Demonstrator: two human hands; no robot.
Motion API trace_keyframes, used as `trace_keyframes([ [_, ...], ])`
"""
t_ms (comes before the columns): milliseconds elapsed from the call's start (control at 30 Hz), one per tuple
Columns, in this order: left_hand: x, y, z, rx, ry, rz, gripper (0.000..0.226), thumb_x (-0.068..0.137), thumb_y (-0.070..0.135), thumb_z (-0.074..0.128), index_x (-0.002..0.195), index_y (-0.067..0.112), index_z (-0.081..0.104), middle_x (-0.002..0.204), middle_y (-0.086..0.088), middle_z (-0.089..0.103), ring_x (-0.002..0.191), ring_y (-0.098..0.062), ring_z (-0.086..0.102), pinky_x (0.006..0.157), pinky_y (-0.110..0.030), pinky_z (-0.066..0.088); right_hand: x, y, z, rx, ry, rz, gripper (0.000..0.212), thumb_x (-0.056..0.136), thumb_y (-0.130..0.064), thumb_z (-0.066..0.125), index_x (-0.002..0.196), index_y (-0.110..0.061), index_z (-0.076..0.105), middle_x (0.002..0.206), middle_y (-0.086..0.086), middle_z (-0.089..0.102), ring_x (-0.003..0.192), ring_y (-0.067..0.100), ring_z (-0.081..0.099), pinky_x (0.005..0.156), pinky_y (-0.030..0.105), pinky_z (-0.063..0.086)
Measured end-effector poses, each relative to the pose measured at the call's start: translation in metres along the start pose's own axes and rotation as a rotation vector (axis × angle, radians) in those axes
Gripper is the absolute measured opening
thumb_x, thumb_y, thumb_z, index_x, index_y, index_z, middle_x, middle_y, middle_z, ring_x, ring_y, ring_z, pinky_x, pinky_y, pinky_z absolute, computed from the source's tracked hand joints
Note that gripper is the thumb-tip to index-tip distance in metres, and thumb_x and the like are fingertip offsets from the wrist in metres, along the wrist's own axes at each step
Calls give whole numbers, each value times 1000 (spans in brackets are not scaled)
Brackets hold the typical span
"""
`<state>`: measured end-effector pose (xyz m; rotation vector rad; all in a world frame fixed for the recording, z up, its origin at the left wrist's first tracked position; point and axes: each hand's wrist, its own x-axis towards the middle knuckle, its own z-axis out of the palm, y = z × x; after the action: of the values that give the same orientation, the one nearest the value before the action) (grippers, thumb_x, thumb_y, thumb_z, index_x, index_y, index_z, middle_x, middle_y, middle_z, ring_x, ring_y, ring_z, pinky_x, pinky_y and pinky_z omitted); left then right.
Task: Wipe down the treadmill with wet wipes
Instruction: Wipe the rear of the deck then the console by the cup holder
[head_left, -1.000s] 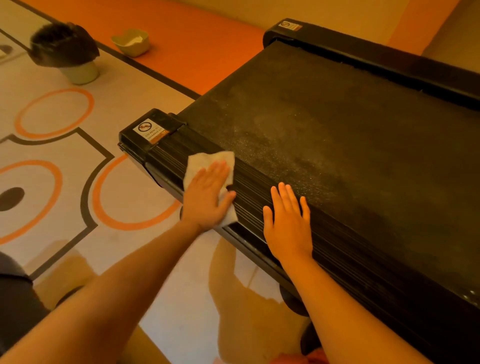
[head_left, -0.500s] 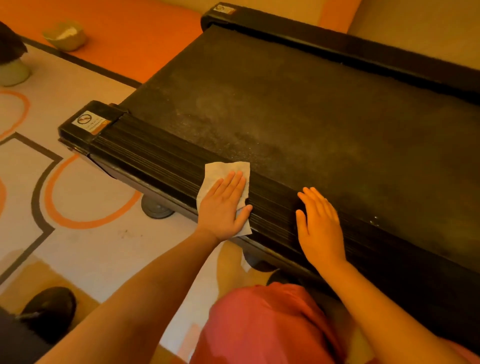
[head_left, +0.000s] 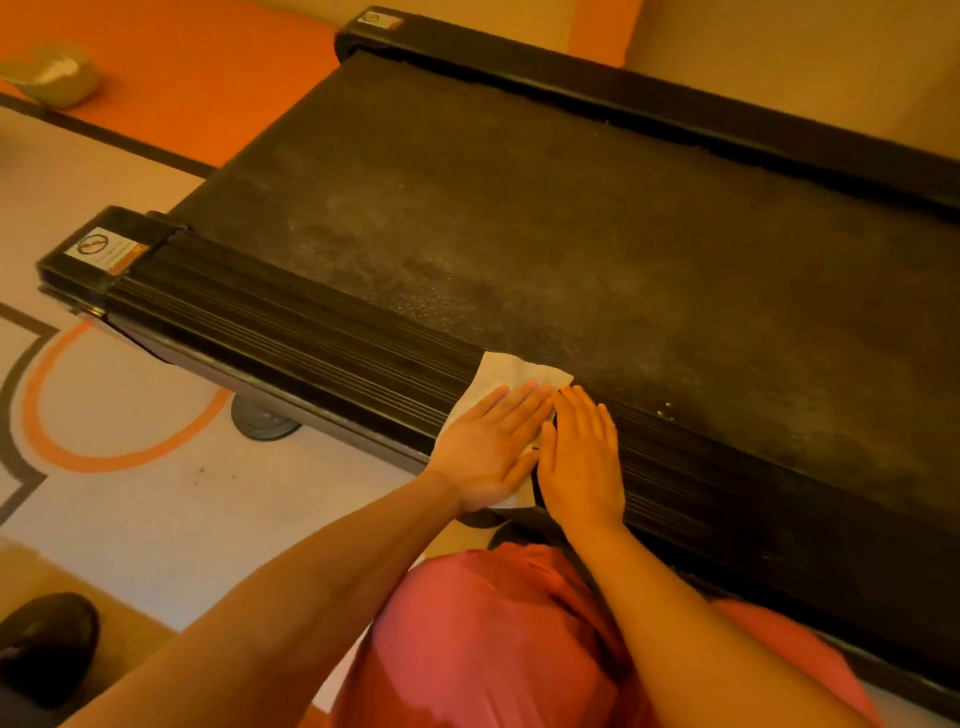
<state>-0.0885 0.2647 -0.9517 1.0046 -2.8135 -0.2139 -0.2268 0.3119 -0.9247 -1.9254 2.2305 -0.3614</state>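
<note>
1. Wipe-down underway on the treadmill (head_left: 727, 135), working along the ribbed near side rail (head_left: 291, 322).
2. Pressing the left hand (head_left: 488, 447) flat, fingers straight and together, onto the wet wipe (head_left: 511, 371); pinning it across the rail, right up against the edge of the belt (head_left: 571, 249).
3. Resting the right hand (head_left: 582, 457) flat on the rail just beside the left, fingers straight, gripping nothing.
4. Judging the wipe thin, soft, damp and light: probably bunching on those ribs unless held down under a flat palm; pinching a free corner for any lifting.
5. Judging the treadmill heavy and stiff, likely not budging under pressure.
6. Checking labels now: spotting a white warning sticker (head_left: 104, 252) with a crossed-circle sign at the rail's left end, print too small for reading; glimpsing a second sticker (head_left: 371, 21) at the far corner, equally illegible.
</note>
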Motion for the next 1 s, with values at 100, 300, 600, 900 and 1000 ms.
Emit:
trace_keyframes([
  [100,-2,-7,-7,1,-13,-6,63,100,45,20,154,14,22,162,-4,17,150,-18,11,121,-38,11,0,0,-1,32,-15,-20,66,97,-38,11,141,-3,45,148,13,43,142,25,33,118,42,20],
  [300,2,-23,-15,61,-99,28,63,100,51,15,156,24,6,163,0,5,151,-17,-1,122,-41,8,1,3,-1,55,-28,-35,46,104,-24,35,146,-6,37,154,10,35,146,22,24,120,39,13],
  [600,0,-48,-22,107,-161,278,56,103,48,19,154,25,24,163,-7,7,151,-22,-4,122,-45,5,1,3,6,-36,25,-43,50,101,-31,28,142,-9,45,146,11,47,140,26,37,114,45,28],
  [900,-11,-81,-38,-2,-129,-203,69,93,52,0,156,21,-1,164,4,-1,149,-8,-9,122,-32,-4,2,4,8,-63,-8,-11,45,103,-32,38,145,-15,42,152,6,38,144,22,28,118,41,21],
  [1000,-12,-94,-36,-53,-64,-298,68,94,51,1,156,21,4,164,4,4,149,-8,-5,122,-29,-5,10,-12,5,-47,51,10,44,96,-29,52,136,-11,53,138,13,54,132,29,46,108,46,39],
])
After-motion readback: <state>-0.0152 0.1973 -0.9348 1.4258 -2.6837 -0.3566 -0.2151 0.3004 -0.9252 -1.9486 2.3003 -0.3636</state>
